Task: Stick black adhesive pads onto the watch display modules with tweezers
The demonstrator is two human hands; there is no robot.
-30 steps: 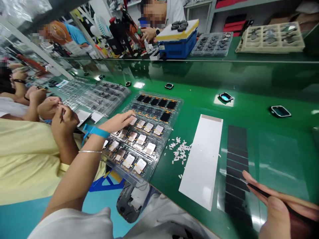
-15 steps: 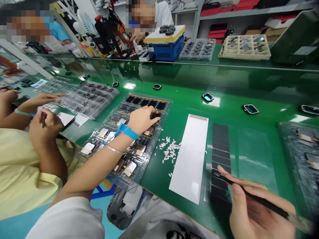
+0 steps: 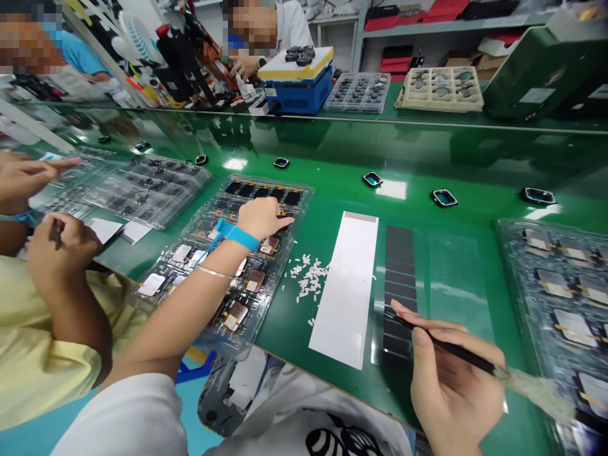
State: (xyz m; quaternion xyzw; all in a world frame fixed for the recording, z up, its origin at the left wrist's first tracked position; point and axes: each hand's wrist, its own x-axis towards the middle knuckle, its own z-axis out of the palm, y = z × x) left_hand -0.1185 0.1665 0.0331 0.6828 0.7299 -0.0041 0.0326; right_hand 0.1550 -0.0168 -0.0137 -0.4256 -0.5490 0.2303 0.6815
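Observation:
My left hand (image 3: 260, 217) reaches over a clear plastic tray (image 3: 272, 297) of small screen modules. Its fingers curl down around the edge of a small black screen (image 3: 285, 215), mostly hidden by the hand; thumb and fingers look closed on it. In my right hand (image 3: 456, 370) is a pair of slim black tweezers (image 3: 468, 356), its rear end wrapped in pale tape. The tweezers' tip lies over a strip of dark grey adhesive rectangles (image 3: 399, 272) on a clear sheet. Beside that strip lies a long white card (image 3: 346, 285).
Small white scraps (image 3: 310, 278) lie left of the card. Another tray of modules (image 3: 565, 285) stands at right. Several watch-like frames (image 3: 444, 198) line the bench's back. At left, a co-worker's hands (image 3: 64, 244) are near a compartment tray (image 3: 156, 190).
The view has swung right, so more of the right tray shows. My left hand stays over the same tray spot, and the tweezers stay over the dark strip. A co-worker's hand has moved left.

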